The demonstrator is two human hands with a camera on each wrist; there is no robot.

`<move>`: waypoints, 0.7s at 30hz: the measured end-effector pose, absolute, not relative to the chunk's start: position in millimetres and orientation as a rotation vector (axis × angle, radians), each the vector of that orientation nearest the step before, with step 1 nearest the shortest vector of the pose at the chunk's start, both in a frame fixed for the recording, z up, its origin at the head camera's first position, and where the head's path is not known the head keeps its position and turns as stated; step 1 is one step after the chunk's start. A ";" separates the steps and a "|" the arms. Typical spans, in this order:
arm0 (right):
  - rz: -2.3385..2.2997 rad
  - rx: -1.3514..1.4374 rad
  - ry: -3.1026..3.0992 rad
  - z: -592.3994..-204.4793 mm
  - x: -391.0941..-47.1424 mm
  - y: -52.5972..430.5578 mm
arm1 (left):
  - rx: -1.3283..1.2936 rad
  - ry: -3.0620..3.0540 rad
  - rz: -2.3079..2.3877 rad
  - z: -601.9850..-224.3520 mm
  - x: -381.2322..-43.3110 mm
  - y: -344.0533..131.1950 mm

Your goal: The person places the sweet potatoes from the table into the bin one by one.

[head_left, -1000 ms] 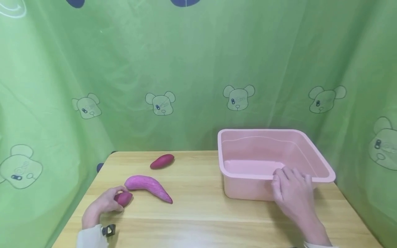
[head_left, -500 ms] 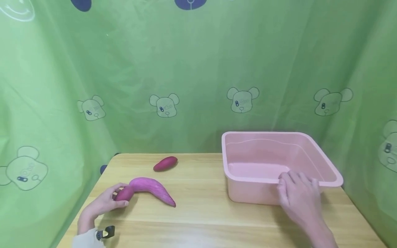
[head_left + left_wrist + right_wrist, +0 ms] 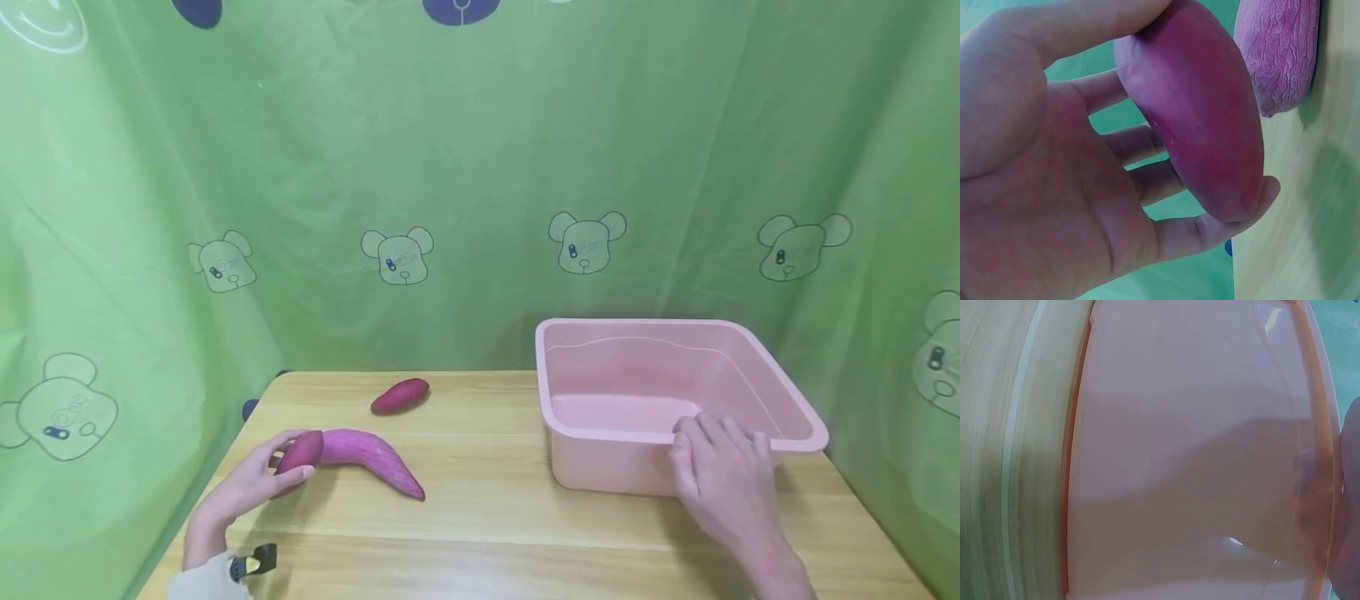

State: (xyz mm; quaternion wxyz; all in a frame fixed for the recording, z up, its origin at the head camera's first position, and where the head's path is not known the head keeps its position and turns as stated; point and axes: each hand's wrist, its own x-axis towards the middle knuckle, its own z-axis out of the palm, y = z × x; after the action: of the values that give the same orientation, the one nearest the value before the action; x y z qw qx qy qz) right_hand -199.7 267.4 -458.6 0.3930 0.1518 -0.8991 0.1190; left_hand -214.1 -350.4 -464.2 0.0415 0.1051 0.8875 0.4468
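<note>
My left hand (image 3: 251, 482) grips a small dark-pink sweet potato (image 3: 1200, 112) between thumb and fingers. The left wrist view shows it tilted, off the table, with the fingers curled behind it. Just to its right lies a longer, curved, lighter purple sweet potato (image 3: 371, 457) with wrinkled skin (image 3: 1279, 56). On the other side, my right hand (image 3: 723, 475) grips the near rim of a pink plastic basin (image 3: 622, 462), its fingers hooked over the edge. Only a blurred bit of that hand (image 3: 1349, 500) shows in the right wrist view, beside the basin's wall (image 3: 1191, 425).
Another dark-pink sweet potato (image 3: 401, 396) lies near the back edge of the wooden table (image 3: 465, 533). A green curtain (image 3: 480, 150) printed with bear heads surrounds the table behind and at both sides.
My left hand has lifted the small sweet potato off the table and tilted it more upright. My right hand stays on the basin's rim. The head view has shifted slightly.
</note>
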 end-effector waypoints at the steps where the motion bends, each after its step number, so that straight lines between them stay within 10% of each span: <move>1: 0.303 0.385 -2.282 -458.7 -199.9 267.5 | 0.317 2.714 1.381 -463.3 -214.7 -349.8; 21: 0.305 0.383 -2.288 -458.5 -200.3 267.5 | 0.173 2.932 1.500 -450.0 -215.4 -336.4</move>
State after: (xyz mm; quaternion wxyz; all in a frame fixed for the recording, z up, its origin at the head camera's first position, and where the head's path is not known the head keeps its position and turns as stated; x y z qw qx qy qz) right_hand -200.3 267.5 -458.5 0.3902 0.1506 -0.9003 0.1201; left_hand -215.4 -336.4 -450.0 -0.0781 0.0522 0.8863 0.4535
